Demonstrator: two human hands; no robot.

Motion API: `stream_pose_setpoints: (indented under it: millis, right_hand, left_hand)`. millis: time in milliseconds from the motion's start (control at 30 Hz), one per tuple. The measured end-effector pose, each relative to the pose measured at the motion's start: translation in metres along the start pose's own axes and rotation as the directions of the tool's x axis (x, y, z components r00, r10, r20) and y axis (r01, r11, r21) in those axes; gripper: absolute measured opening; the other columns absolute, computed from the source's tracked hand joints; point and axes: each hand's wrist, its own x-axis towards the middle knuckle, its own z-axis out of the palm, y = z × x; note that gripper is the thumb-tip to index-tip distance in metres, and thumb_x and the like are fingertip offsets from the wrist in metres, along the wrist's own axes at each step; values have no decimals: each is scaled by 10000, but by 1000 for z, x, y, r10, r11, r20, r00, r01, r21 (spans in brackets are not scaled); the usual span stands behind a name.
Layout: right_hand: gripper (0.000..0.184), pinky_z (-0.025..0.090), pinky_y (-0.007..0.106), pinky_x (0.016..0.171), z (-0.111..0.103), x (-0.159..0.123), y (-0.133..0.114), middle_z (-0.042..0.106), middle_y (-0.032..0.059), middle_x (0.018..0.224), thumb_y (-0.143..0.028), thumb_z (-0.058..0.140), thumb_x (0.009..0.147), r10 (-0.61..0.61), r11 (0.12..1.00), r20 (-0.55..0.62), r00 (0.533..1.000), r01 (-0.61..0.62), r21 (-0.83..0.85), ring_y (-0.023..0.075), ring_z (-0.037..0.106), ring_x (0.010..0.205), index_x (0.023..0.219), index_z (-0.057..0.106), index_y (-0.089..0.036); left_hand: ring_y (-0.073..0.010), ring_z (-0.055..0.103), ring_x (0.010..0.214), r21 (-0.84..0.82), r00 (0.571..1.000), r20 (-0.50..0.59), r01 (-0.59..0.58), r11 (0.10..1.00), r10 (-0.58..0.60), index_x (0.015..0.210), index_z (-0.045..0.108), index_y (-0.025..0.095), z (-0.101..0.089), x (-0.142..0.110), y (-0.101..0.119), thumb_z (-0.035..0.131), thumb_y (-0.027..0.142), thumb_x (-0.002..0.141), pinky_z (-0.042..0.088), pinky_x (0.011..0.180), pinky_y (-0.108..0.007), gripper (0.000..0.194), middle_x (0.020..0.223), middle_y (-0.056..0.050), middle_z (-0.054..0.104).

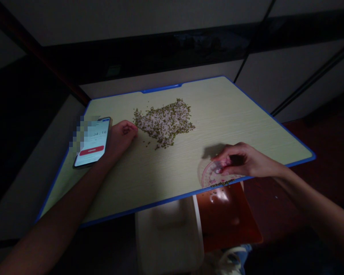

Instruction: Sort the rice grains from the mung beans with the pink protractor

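My right hand pinches a clear protractor with red markings, held flat on the board at its front edge. A short row of small green beans lies along that edge, touching or very close to the protractor. A spread pile of pale grains mixed with green beans lies on the middle of the folding table. My left hand rests on the tabletop at the pile's left side. Its fingers are curled in, with nothing visible in them.
A lit phone lies left of my left hand. Below the front edge are a pale plastic bin and an orange-red tray with a few beans near its top. Pale cabinet fronts stand behind the table.
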Motion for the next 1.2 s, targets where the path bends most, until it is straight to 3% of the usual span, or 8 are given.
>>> stream_pose_setpoints:
  millis: [1200]
  right_hand:
    - [215,408,193,468,-2,-3,-1,567,-31,599,-232,709,690,33,994,23,999,-35,100,72,510,526,893,671,-169]
  left_hand:
    - [-120,514,563,2,1000,1,-19,1000,19,676,546,191,0,1,-1,540,220,645,381,558,-251,43,591,14,554]
